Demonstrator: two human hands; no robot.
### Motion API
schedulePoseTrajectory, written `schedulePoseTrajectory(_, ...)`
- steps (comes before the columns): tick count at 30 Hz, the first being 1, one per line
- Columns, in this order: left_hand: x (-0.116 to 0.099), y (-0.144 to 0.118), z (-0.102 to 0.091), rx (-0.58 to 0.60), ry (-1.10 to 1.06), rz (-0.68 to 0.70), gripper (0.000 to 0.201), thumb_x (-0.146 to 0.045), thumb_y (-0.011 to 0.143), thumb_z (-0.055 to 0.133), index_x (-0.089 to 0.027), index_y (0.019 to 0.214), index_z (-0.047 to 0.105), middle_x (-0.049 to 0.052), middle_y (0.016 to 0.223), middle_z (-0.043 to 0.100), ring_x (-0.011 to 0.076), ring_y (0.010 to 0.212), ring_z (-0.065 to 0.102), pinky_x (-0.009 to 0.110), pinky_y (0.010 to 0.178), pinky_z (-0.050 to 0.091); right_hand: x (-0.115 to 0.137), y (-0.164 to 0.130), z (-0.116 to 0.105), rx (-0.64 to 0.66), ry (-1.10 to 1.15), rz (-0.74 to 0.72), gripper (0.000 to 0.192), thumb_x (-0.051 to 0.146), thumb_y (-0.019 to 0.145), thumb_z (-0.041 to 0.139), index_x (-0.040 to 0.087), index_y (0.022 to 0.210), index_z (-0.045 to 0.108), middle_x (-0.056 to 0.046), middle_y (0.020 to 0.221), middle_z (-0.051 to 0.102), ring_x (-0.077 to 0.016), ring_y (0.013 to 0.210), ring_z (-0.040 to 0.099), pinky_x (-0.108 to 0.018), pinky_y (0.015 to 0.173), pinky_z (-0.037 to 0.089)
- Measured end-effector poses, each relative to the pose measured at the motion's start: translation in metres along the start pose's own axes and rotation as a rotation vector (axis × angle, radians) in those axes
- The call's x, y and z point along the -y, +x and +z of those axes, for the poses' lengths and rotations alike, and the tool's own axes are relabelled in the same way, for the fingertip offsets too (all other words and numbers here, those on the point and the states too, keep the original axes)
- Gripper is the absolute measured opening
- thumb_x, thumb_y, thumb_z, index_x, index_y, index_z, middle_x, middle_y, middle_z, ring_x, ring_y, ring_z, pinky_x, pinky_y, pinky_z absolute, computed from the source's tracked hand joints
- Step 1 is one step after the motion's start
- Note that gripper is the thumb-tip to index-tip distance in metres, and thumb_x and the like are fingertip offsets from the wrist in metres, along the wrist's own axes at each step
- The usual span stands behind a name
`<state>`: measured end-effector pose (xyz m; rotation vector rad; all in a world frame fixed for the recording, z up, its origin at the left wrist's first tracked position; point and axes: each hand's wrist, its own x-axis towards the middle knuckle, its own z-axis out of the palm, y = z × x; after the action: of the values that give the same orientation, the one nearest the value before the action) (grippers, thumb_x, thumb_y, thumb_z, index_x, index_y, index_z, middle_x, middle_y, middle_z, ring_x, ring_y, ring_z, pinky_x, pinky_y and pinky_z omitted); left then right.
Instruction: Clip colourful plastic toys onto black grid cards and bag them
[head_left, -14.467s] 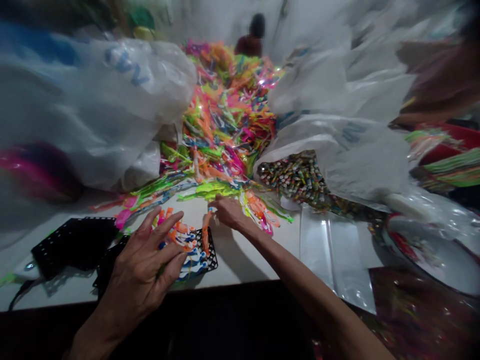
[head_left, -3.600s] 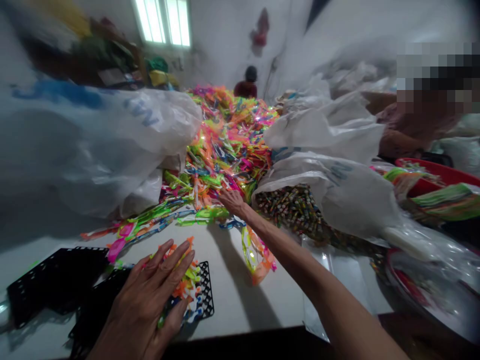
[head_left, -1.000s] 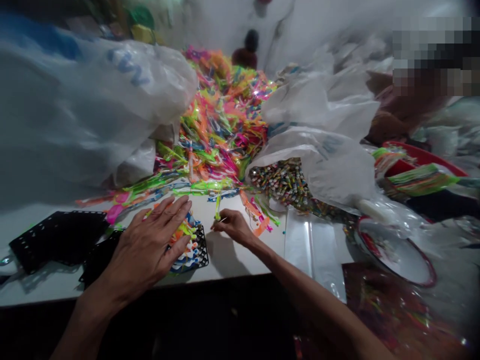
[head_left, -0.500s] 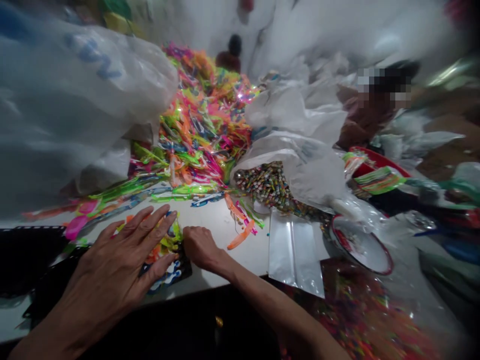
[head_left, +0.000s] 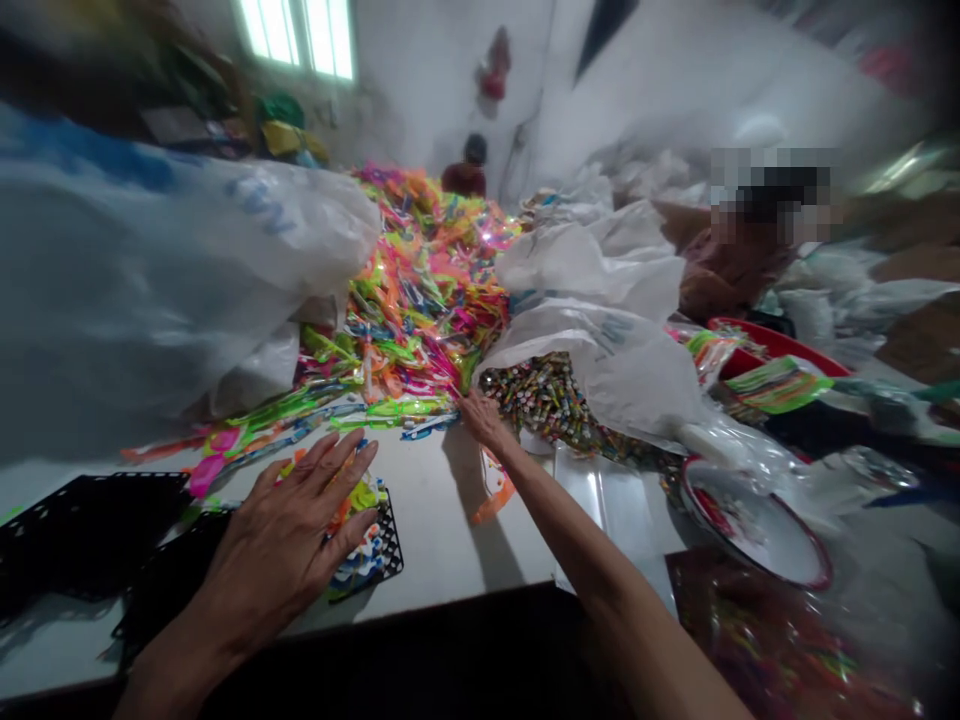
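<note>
Left hand: palm down, flat, fingers spread and stretched forward, fingertips pointing up and to the right in the head view. Thumb splayed out to the right side. Wrist straight, forearm bare, running back to the lower left corner.

Right hand: far forward, well apart from the left. Arm fully stretched, bare, rising from the lower right edge and narrowing toward the wrist. Back of hand up, fingers bent slightly downward at the tips; whether they pinch anything cannot be told. Elbow out of view.
</note>
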<state>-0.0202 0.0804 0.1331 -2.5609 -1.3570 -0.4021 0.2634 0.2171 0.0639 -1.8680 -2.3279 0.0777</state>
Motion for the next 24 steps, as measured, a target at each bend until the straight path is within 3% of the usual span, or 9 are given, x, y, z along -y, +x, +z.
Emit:
schedulePoseTrajectory(3,-0.001,0.000,-0.002,-0.010,-0.005,-0.006,0.054,-0.048,0.092,0.034,-0.025,0.140,0.035,0.004,0.147,0.035,0.0258,0.134,0.037,0.047,0.100,0.038,-0.002,0.005,0.000,0.035,-0.022,0.006,0.028,0.005,0.086,0.040,0.012,0.095,0.066,-0.015,0.104,0.064,-0.0203,0.089,0.058,-0.029,0.077,0.040)
schedulePoseTrajectory(7,-0.002,-0.001,-0.005,0.025,-0.009,-0.008,0.055,-0.049,0.093,0.030,-0.024,0.142,0.033,0.003,0.148,0.033,0.0259,0.135,0.034,0.048,0.099,0.038,0.014,-0.021,0.005,0.023,0.073,0.021,0.024,0.010,0.084,0.043,0.013,0.097,0.064,-0.013,0.102,0.065,-0.0192,0.085,0.059,-0.027,0.072,0.040)
schedulePoseTrajectory(12,-0.003,0.000,-0.007,0.078,-0.030,-0.024,0.056,-0.051,0.093,0.028,-0.023,0.142,0.033,0.004,0.150,0.031,0.0263,0.137,0.030,0.049,0.105,0.033,0.063,-0.077,0.027,0.254,1.032,0.114,0.012,0.023,0.076,0.056,0.012,0.076,0.059,-0.005,0.071,0.064,-0.0143,0.063,0.058,-0.023,0.059,0.041)
schedulePoseTrajectory(14,-0.003,0.001,-0.008,0.075,-0.032,-0.020,0.057,-0.051,0.093,0.028,-0.022,0.141,0.034,0.004,0.149,0.031,0.0266,0.137,0.030,0.049,0.104,0.033,0.083,-0.092,0.037,0.266,1.243,0.121,0.011,0.023,0.073,0.058,0.013,0.073,0.058,-0.001,0.066,0.060,-0.0119,0.059,0.053,-0.021,0.056,0.039)
schedulePoseTrajectory(16,-0.003,0.001,-0.008,0.071,-0.029,-0.016,0.056,-0.050,0.093,0.028,-0.022,0.141,0.034,0.004,0.149,0.032,0.0270,0.137,0.030,0.049,0.103,0.034,0.096,-0.099,0.044,0.200,1.232,0.087,0.009,0.021,0.072,0.058,0.014,0.067,0.056,0.003,0.059,0.052,-0.0091,0.055,0.045,-0.019,0.052,0.032)
schedulePoseTrajectory(20,-0.004,0.001,-0.009,0.058,-0.027,-0.010,0.056,-0.049,0.093,0.027,-0.021,0.141,0.035,0.005,0.149,0.034,0.0275,0.136,0.031,0.049,0.103,0.034,0.103,-0.098,0.047,0.070,0.933,0.005,0.016,0.013,0.073,0.056,0.015,0.059,0.049,0.006,0.053,0.038,-0.0074,0.054,0.034,-0.020,0.051,0.023)
schedulePoseTrajectory(24,-0.004,0.000,-0.007,0.059,-0.041,-0.015,0.056,-0.049,0.093,0.028,-0.023,0.143,0.030,0.005,0.150,0.031,0.0269,0.137,0.031,0.049,0.104,0.033,0.106,-0.096,0.042,0.088,0.630,-0.087,0.015,0.014,0.079,0.055,0.015,0.064,0.054,0.002,0.060,0.051,-0.0097,0.057,0.042,-0.022,0.054,0.026)
